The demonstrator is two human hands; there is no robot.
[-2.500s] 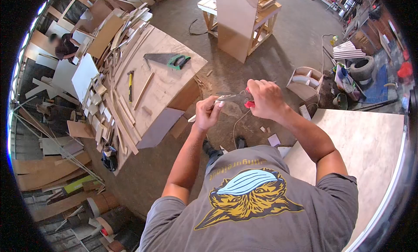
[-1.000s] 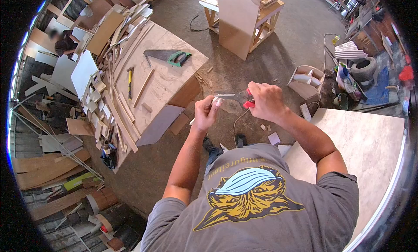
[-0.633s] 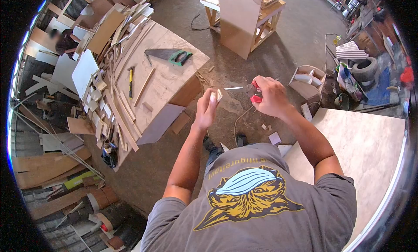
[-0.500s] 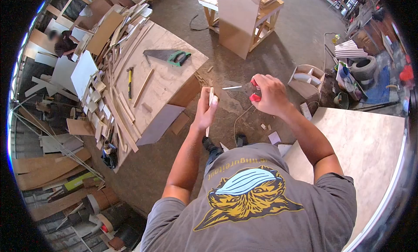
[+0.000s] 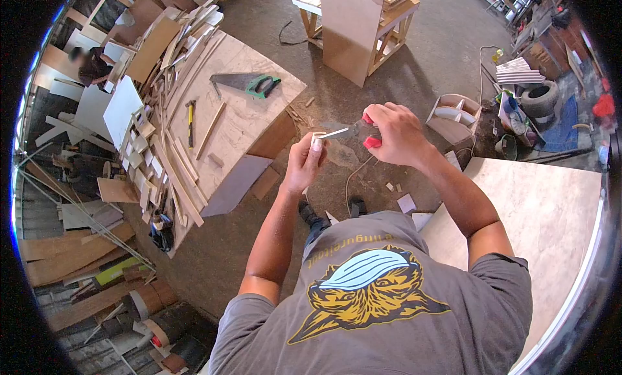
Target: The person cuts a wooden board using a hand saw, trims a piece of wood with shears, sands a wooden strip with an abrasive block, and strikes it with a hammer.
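Note:
My left hand is closed, thumb up, on a small pale wooden piece. A thin white strip sticks out from it toward the right. My right hand is wrapped round a tool with red handles. The tool's dark head faces the strip and is hard to make out. A small gap shows between the strip and the red handles.
At the left, a workbench carries a green-handled saw, a yellow hammer and wood strips. A pale board lies at the right. Someone in dark clothes is at the far left.
The red-handled tool was close to the piece in my left hand, then moved away to the right. My left hand has turned, and the piece's direction has changed.

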